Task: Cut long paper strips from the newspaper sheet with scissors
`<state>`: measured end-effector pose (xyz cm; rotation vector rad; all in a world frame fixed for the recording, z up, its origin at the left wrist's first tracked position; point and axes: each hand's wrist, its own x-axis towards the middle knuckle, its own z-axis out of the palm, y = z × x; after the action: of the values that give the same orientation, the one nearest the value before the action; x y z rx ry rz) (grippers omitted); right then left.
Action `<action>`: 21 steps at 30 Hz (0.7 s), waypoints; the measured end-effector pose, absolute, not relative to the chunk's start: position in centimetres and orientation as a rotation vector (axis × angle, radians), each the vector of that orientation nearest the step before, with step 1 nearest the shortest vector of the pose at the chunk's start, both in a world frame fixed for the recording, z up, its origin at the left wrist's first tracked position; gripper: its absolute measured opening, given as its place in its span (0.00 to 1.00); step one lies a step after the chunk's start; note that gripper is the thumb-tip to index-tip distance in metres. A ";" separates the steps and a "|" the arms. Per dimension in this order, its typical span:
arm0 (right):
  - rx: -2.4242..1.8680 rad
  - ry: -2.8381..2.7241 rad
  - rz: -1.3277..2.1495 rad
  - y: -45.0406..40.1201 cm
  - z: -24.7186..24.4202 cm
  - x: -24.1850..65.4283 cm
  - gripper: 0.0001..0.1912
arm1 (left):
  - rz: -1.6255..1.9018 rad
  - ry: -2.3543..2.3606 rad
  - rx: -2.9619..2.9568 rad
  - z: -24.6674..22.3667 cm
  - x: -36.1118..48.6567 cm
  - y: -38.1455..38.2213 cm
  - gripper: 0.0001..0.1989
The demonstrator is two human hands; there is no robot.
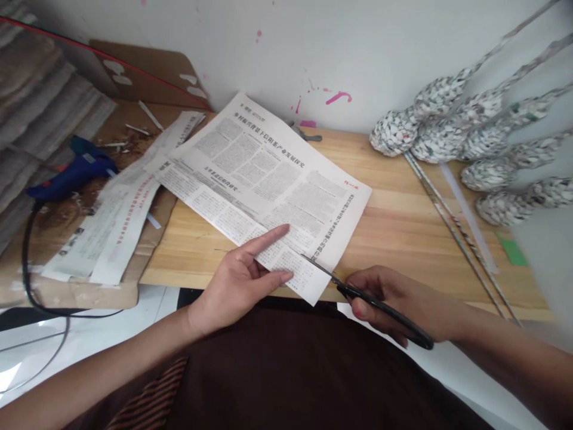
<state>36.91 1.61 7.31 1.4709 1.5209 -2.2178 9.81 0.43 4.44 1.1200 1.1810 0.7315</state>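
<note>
A large newspaper sheet [268, 161] lies slantwise on the wooden table, its near corner hanging over the front edge. My left hand [244, 272] grips the sheet's near edge, thumb and index finger on top; the other fingers are mostly hidden below. In my right hand [394, 298] is a pair of scissors with black handles [385, 313]. Their blades reach into the right part of the sheet, along a line parallel to its near edge. The lower blade is hidden under the paper.
Cut newspaper strips [120, 233] lie on cardboard at the left, beside a blue glue gun [74, 170] with a trailing cord. Woven paper pieces [394, 131] with long stems lean at the back right. Thin paper rods [461, 233] lie on the wooden table [403, 233].
</note>
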 end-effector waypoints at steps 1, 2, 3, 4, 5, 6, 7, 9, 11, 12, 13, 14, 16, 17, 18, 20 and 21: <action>1.478 1.500 -2.230 1.6 7.4 36.8 0.30 | 0.734 1.177 1.118 4.4 9.8 0.4 0.38; 1.487 1.480 -2.240 1.7 7.5 36.8 0.30 | 0.738 1.171 1.117 4.4 9.8 0.4 0.38; 1.496 1.465 -2.246 1.7 7.5 36.7 0.30 | 0.739 1.166 1.115 4.4 9.7 0.4 0.38; 1.505 1.456 -2.245 1.7 7.6 36.7 0.30 | 0.739 1.159 1.112 4.4 9.7 0.5 0.39; 1.521 1.456 -2.236 1.8 7.6 36.7 0.30 | 0.737 1.154 1.107 4.4 9.7 0.5 0.39; 1.536 1.459 -2.221 1.8 7.7 36.7 0.30 | 0.738 1.150 1.099 4.4 9.7 0.5 0.39; 1.546 1.458 -2.205 1.8 7.6 36.7 0.30 | 0.739 1.145 1.092 4.3 9.7 0.5 0.39; 1.552 1.441 -2.191 1.8 7.5 36.8 0.30 | 0.747 1.138 1.076 4.3 9.8 0.4 0.39; 1.526 1.427 -2.195 1.7 7.3 36.9 0.31 | 0.760 1.132 1.058 4.3 9.9 0.4 0.39; 1.512 1.436 -2.194 1.7 7.1 36.9 0.31 | 0.765 1.125 1.048 4.3 9.9 0.4 0.39; 1.500 1.457 -2.188 1.7 7.1 36.8 0.31 | 0.764 1.115 1.038 4.3 9.9 0.4 0.39; 1.486 1.484 -2.180 1.7 7.0 36.6 0.31 | 0.763 1.101 1.028 4.3 9.9 0.4 0.40; 1.457 1.538 -2.172 1.8 7.1 36.2 0.32 | 0.751 1.071 1.009 4.3 9.9 0.3 0.41; 1.443 1.557 -2.174 1.9 7.2 35.9 0.32 | 0.751 1.059 1.001 4.3 9.9 0.3 0.41; 1.429 1.572 -2.177 2.0 7.4 35.7 0.32 | 0.756 1.053 0.993 4.3 9.9 0.3 0.41; 1.424 1.587 -2.178 2.2 7.6 35.3 0.32 | 0.781 1.052 0.980 4.2 9.9 0.4 0.42; 1.428 1.586 -2.179 2.2 7.6 35.3 0.31 | 0.790 1.053 0.972 4.2 9.9 0.4 0.42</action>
<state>35.26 2.23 7.64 1.4281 1.5865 -2.1787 9.89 0.39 4.24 0.9723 1.0535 0.7896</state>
